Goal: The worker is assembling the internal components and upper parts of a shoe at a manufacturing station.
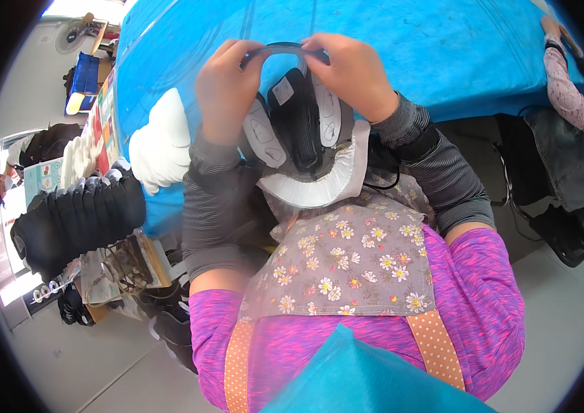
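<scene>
In front of my chest is a black and white piece that looks like a padded boot upper [294, 127]. It has a long black tongue with a small white label, a white panel with line drawings on each side, and a white padded band [316, 189] nearest my apron. My left hand [226, 86] pinches the left end of its curved dark far edge [284, 47]. The right end of that same edge is between the thumb and fingers of my right hand [354, 72]. Blue tabletop shows through the arch between both hands.
A blue-covered table [436, 48] stretches ahead. White shaped pads [161, 148] are piled at its left edge, with a row of black padded pieces [78, 220] beyond. At the far right are another person's arm [567, 86] and a chair with a denim garment [564, 165].
</scene>
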The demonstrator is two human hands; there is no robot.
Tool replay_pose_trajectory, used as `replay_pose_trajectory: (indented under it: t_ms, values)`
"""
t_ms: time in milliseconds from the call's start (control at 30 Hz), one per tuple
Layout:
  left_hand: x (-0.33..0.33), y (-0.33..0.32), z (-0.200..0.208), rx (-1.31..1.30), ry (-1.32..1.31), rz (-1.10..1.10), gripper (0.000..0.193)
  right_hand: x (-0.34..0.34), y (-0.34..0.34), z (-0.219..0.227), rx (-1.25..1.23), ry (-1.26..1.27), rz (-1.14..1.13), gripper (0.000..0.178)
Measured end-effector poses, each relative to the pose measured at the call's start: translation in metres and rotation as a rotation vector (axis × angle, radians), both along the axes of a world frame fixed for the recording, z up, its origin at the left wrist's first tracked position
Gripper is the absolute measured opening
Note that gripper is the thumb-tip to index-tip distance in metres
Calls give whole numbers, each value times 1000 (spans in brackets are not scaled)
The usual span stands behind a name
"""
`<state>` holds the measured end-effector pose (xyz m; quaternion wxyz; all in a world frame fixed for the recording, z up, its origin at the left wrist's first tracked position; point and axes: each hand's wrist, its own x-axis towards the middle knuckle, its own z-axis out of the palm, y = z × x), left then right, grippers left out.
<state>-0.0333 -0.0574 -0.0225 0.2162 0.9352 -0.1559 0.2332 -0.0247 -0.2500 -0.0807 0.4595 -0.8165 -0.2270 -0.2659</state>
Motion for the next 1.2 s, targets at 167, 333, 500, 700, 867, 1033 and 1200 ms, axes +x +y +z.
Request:
replay_pose_trajectory:
  t_ms: [167,333,500,700,867,1033,1200]
  values:
    - [-4,7,2,-28,-9,-85,13,2,-3,-5,7,25,3,12]
    - [-29,23,2,-68,66,-28,16,4,-8,-12,62,56,17,14]
    - [-43,33,-16,-114,31,79,14,7,-15,-20,128,184,60,16]
    - [-44,36,-28,-165,-17,111,12,5,-13,-15,52,142,26,16]
    - [-43,36,-32,-196,-37,92,12,1,-15,-11,19,177,11,15]
    - [-42,19,-21,-212,-73,93,12,-2,-14,-9,15,115,-8,13]
    - [-43,23,-18,-101,-83,130,11,-5,-12,-4,-14,47,-1,12]
